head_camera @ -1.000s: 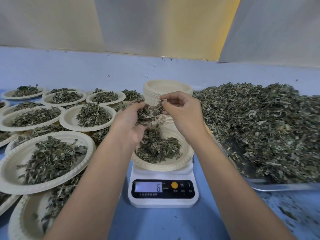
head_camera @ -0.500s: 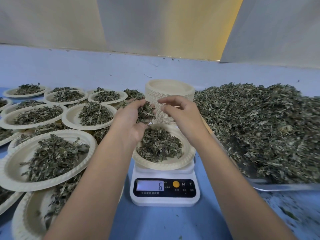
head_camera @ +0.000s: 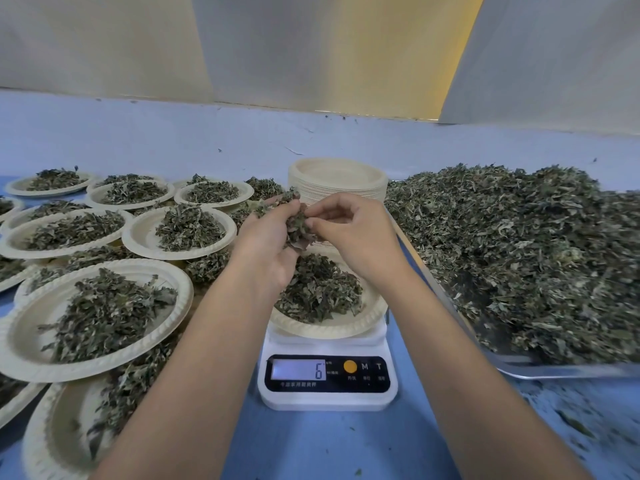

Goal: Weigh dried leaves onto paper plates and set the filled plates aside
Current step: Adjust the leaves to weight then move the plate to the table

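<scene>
Left hand [head_camera: 266, 247] is cupping a loose clump of dried dark-green leaves [head_camera: 297, 227], fingers curling up round it, just above the round beige paper plate [head_camera: 329, 329] that is sitting on the white digital kitchen scale [head_camera: 327, 398]. Right hand [head_camera: 356, 237] is pinching that same clump from the other side, thumb and fingertips gripping a few leaves, so both hands are meeting over the far half of the plate. That plate is carrying a mound of leaves [head_camera: 318, 292] heaped across its middle, and the scale's lit display [head_camera: 298, 369] is showing a 6.

Right behind the hands, a tall stack of empty beige paper plates [head_camera: 337, 181] is standing on the blue table [head_camera: 329, 445]. To the right, a large metal tray [head_camera: 554, 370] is lying just beside the scale, holding a wide heap of loose dried leaves [head_camera: 519, 244] that is running off the frame edge.

On the left, filled paper plates [head_camera: 180, 282] are crowding the table, overlapping and sitting in layers, each one bearing its own pile of leaves. Leaf crumbs [head_camera: 571, 427] are lying scattered on the table at lower right. Pale wall panels [head_camera: 311, 46] are standing behind it all.
</scene>
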`<state>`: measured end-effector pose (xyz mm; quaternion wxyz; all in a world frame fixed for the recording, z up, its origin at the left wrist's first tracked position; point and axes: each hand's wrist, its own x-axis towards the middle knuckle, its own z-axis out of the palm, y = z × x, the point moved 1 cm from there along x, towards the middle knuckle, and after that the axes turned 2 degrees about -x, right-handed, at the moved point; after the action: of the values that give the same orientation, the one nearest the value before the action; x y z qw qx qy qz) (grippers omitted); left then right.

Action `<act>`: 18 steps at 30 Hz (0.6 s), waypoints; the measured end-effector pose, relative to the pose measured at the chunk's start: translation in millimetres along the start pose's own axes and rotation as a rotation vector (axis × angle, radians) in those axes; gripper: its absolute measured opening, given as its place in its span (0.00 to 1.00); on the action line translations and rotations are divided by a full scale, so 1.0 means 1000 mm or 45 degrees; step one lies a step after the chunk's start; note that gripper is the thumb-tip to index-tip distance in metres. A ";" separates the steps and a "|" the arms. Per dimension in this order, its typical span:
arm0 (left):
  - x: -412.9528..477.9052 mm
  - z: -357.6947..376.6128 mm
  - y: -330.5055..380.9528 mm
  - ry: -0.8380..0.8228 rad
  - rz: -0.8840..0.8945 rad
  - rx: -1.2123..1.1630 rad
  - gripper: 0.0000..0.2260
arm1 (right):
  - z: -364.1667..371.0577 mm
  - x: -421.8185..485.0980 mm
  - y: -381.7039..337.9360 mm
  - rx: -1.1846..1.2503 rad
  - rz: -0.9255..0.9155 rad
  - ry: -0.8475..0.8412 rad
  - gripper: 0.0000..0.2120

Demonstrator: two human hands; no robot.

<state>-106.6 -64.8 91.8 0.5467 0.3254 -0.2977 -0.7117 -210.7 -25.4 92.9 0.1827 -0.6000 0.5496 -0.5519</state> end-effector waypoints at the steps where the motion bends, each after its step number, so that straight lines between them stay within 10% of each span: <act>1: 0.000 0.000 0.000 -0.005 0.000 -0.013 0.16 | -0.001 0.001 0.001 0.003 0.009 0.013 0.11; 18: -0.001 -0.002 0.003 -0.007 0.023 -0.053 0.14 | -0.018 0.002 0.007 0.064 0.180 0.081 0.09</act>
<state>-103.2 -64.8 92.7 0.5591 0.3093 -0.2874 -0.7136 -229.8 -22.4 94.3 0.2185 -0.5372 0.5821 -0.5699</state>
